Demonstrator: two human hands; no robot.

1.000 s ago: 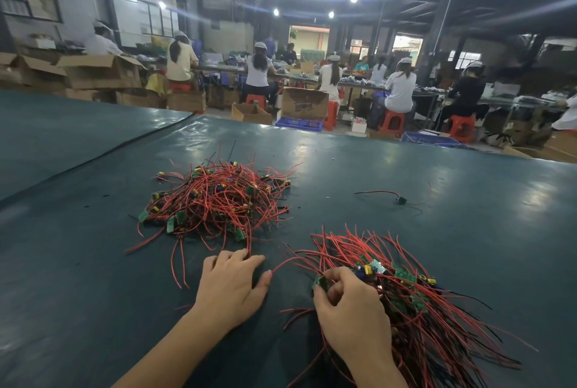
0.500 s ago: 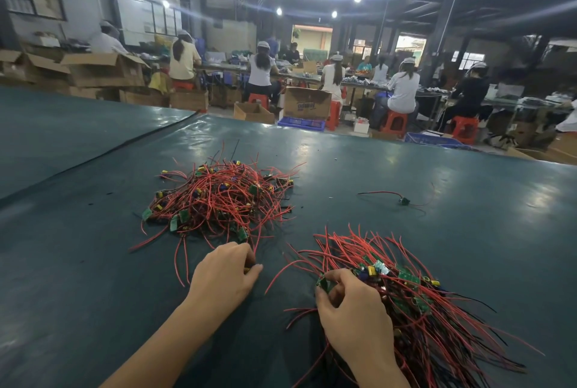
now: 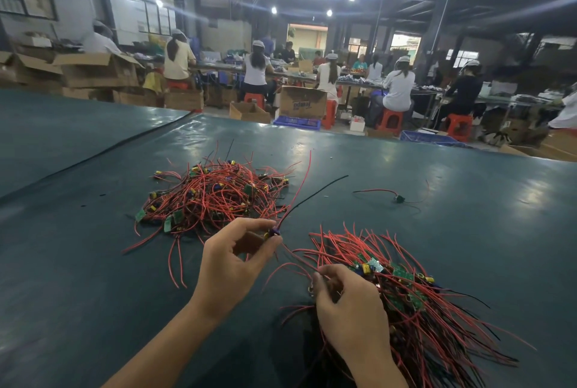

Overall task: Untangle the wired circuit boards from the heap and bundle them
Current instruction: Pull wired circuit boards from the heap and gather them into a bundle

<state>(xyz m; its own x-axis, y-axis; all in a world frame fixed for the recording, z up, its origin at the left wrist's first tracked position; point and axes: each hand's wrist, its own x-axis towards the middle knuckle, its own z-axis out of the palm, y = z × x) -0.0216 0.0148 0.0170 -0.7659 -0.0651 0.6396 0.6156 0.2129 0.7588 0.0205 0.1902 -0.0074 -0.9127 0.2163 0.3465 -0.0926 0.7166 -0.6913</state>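
Between heap (image 3: pixel 215 197) and bundle (image 3: pixel 415 300), left hand (image 3: pixel 231 259) pinches a wired board (image 3: pixel 274 233).

two wire piles (image 3: pixel 215 197) (image 3: pixel 415 300), one held board (image 3: pixel 274 233), one stray board (image 3: pixel 399 199), two hands (image 3: pixel 231 265) (image 3: pixel 349 309).

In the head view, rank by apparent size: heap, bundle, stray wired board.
1-2. bundle looks larger than heap, but it is nearer the camera, so unsure.
3. stray wired board, clearly smallest.

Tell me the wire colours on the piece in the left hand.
One red wire, one black wire, on the pinched piece; head view shows it best.
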